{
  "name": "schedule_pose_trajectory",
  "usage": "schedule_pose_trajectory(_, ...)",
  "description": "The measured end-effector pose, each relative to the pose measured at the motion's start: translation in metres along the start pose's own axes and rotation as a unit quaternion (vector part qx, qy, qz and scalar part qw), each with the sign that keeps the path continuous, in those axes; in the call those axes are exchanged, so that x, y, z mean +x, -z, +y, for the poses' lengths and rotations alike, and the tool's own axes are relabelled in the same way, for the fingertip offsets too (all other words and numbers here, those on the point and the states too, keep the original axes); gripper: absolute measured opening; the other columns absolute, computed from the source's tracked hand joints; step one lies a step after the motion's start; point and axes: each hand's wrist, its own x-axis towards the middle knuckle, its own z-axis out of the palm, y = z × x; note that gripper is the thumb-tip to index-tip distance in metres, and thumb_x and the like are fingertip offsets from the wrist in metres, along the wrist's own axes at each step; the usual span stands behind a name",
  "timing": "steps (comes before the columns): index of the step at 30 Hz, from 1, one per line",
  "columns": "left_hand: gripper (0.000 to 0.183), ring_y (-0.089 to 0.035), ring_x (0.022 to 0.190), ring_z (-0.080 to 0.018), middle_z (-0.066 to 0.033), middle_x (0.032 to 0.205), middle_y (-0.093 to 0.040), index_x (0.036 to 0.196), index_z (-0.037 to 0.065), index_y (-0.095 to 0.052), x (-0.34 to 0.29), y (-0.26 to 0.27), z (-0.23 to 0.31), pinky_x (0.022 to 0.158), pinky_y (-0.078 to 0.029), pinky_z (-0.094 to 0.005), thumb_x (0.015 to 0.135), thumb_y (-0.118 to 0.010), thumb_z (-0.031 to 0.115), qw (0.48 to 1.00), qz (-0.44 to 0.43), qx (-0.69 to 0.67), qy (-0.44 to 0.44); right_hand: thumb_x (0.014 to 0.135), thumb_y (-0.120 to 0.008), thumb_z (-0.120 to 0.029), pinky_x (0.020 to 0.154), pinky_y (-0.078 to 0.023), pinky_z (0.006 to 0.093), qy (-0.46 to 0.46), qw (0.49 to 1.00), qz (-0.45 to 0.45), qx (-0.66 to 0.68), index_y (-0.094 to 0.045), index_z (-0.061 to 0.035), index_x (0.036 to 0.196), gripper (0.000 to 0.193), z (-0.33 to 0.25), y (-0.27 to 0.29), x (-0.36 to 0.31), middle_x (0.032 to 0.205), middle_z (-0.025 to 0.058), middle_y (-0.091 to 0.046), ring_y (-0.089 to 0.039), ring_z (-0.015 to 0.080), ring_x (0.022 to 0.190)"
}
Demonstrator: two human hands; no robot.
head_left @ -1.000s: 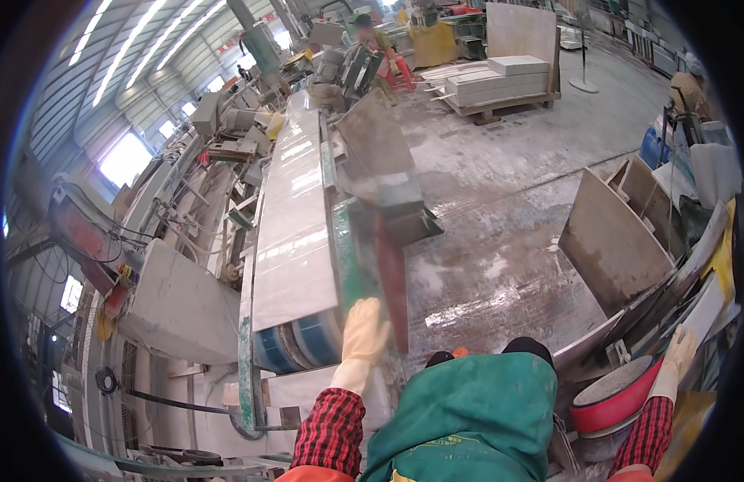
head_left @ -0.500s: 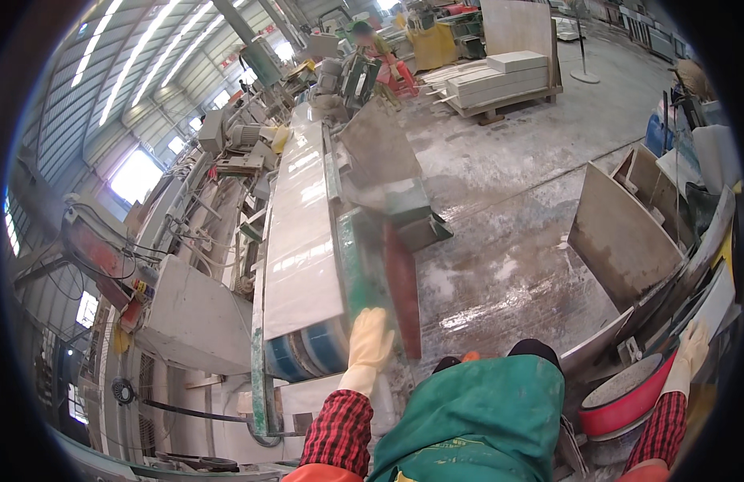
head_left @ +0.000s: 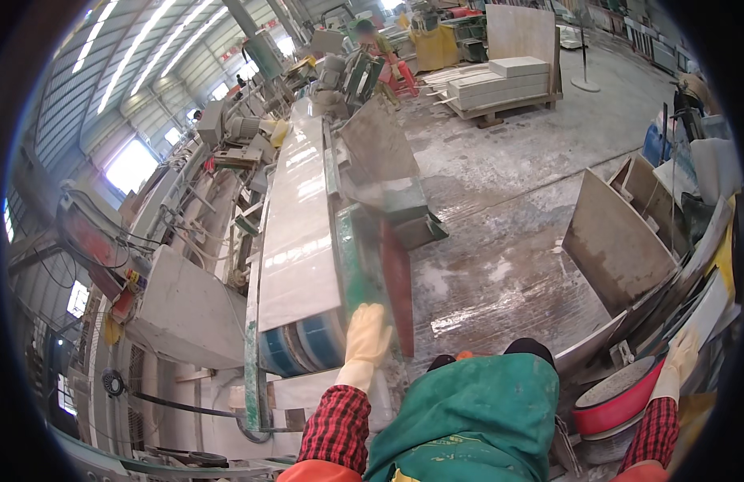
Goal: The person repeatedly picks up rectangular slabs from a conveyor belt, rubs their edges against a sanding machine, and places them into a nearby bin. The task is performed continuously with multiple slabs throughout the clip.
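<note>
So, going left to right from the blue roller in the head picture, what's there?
Blue grey-striped roller, cream-gloved left hand, wide green apron, round red-sided object with grey top, cream-gloved right hand.

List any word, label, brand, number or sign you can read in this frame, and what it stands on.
None can be read well enough to quote.
Green apron: small yellowish print low on the front, too small and creased to read.
Left hand and right hand, both in pale gloves: no lettering visible.
Pale slab on the machine: no lettering visible.
Background machines: too small or blurred to tell.
</note>
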Motion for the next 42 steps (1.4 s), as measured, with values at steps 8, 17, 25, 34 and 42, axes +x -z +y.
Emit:
schedule_pose_trajectory(8,0.049,-0.046,0.125,-0.045,-0.0231,0.128,-0.055,0.124,-0.001,-0.051,-0.002,-0.004,-0.004,0.109,-0.036,-0.0475,0.082,-0.068,0.015,1.0,0.026,0.003,-0.011,0.101,-0.045,-0.033,0.107,-0.038,0.0436,0.015,1.0,0.0,0.018,-0.057,0.0009,0.127,0.045,-0.006,0.008,-0.01,0.132,0.0229,-0.056,-0.051,0.0377,0.124)
schedule_pose_trajectory(17,0.047,-0.047,0.124,-0.0446,-0.0219,0.126,-0.056,0.122,-0.001,-0.052,-0.003,-0.008,-0.005,0.107,-0.037,-0.048,0.081,-0.069,0.015,0.999,0.044,-0.016,-0.015,0.101,-0.045,-0.032,0.107,-0.039,0.0422,0.016,0.999,0.029,0.014,-0.055,0.0012,0.13,0.045,0.002,-0.001,-0.015,0.133,0.0233,-0.055,-0.051,0.0373,0.125)
schedule_pose_trajectory(25,0.047,-0.046,0.124,-0.0448,-0.0219,0.126,-0.056,0.122,-0.001,-0.052,-0.005,-0.005,-0.006,0.106,-0.037,-0.0479,0.081,-0.069,0.014,0.998,0.058,-0.023,-0.021,0.101,-0.046,-0.031,0.106,-0.04,0.0432,0.033,0.998,0.043,0.034,-0.056,0.0013,0.129,0.044,-0.001,-0.003,-0.021,0.131,0.0234,-0.057,-0.053,0.0382,0.122)
schedule_pose_trajectory(34,0.04,-0.05,0.109,-0.0424,-0.0216,0.11,-0.055,0.112,-0.001,-0.053,-0.001,0.006,0.0,0.096,-0.041,-0.0474,0.077,-0.069,0.011,0.996,0.066,-0.053,-0.021,0.1,-0.046,-0.03,0.107,-0.039,0.0432,0.023,0.999,0.022,0.032,-0.056,-0.0009,0.129,0.042,-0.004,0.002,-0.03,0.132,0.0218,-0.056,-0.051,0.0371,0.124)
schedule_pose_trajectory(42,0.039,-0.049,0.112,-0.0428,-0.0219,0.112,-0.056,0.112,-0.001,-0.053,-0.003,0.007,-0.001,0.098,-0.04,-0.0472,0.078,-0.068,0.012,0.996,0.07,-0.042,-0.025,0.1,-0.046,-0.032,0.109,-0.038,0.0409,0.002,0.999,-0.019,0.036,-0.055,-0.0026,0.131,0.043,-0.017,0.023,-0.04,0.137,0.0191,-0.054,-0.049,0.0349,0.127)
